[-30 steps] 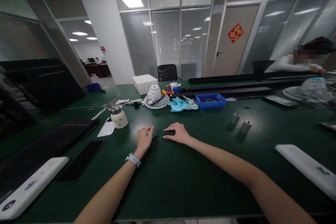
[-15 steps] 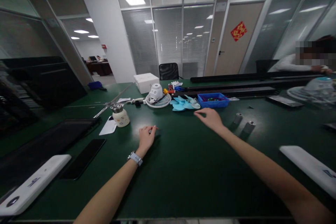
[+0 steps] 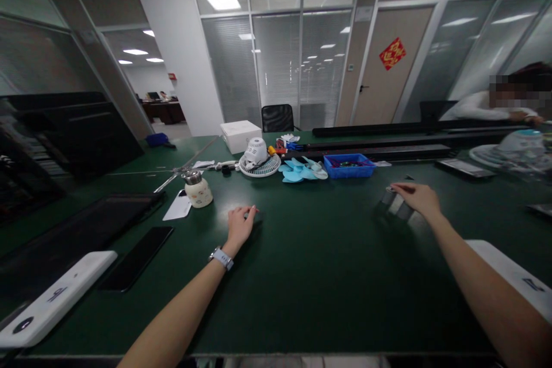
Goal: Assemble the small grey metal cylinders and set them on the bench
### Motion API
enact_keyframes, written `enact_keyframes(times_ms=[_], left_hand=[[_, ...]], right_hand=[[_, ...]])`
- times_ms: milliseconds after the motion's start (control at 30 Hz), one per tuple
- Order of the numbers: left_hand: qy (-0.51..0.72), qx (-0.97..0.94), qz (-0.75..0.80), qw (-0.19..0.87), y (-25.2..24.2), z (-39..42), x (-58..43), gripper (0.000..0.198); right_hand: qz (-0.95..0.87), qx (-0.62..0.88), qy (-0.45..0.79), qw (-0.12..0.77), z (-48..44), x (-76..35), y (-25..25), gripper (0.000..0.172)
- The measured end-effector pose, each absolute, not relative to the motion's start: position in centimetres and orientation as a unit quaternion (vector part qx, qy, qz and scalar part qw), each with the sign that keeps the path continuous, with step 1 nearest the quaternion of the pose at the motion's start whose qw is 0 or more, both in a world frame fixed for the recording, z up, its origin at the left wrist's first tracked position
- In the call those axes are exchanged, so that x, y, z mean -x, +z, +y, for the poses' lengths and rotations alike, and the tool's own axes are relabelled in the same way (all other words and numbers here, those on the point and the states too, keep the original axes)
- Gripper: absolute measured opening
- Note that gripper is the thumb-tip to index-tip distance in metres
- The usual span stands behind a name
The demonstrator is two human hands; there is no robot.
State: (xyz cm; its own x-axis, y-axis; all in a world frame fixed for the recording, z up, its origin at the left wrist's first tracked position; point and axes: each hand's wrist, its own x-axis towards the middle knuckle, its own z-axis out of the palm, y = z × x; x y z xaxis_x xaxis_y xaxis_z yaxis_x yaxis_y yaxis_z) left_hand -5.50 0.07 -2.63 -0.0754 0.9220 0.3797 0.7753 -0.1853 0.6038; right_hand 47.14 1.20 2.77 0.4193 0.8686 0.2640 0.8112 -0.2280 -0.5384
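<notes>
My left hand (image 3: pixel 240 224), with a watch on the wrist, rests on the green table (image 3: pixel 302 276), its fingers curled over a small dark object (image 3: pixel 256 217) that I cannot make out. My right hand (image 3: pixel 416 196) reaches out to the right and lies over two small grey cylinders (image 3: pixel 394 204), fingers stretched across their tops. Whether it grips them is not clear.
A cream flask (image 3: pixel 197 190), a white fan motor on a grille (image 3: pixel 257 160), light blue fan blades (image 3: pixel 302 170) and a blue parts tray (image 3: pixel 348 165) stand farther back. A black phone (image 3: pixel 137 264) and white bars (image 3: pixel 52 305) lie at left. Another person (image 3: pixel 495 104) sits at far right.
My right hand left the spot beside my left hand, swept right past the blue tray and now lies over the grey cylinders. My left hand has stayed put.
</notes>
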Motion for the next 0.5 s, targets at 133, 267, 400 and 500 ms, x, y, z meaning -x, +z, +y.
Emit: enact_keyframes(times_ms=[133, 267, 400, 500], left_hand=[[0.374, -0.673, 0.63, 0.1, -2.7, 0.1, 5.5, 0.044], [0.374, -0.672, 0.632, 0.098, -2.6, 0.0, 5.4, 0.044], [0.37, -0.678, 0.629, 0.092, -2.5, 0.0, 5.4, 0.043], [0.369, -0.676, 0.632, 0.091, -2.6, 0.0, 5.4, 0.043]], right_hand=[[-0.516, 0.802, 0.043, 0.299, 1.3, -46.6, 2.9, 0.04], [-0.502, 0.819, 0.045, 0.274, 1.4, -46.4, 3.2, 0.041], [-0.519, 0.811, 0.061, 0.263, 1.3, -47.1, 2.9, 0.058], [-0.546, 0.793, -0.006, 0.27, 0.5, -48.4, 1.3, 0.071]])
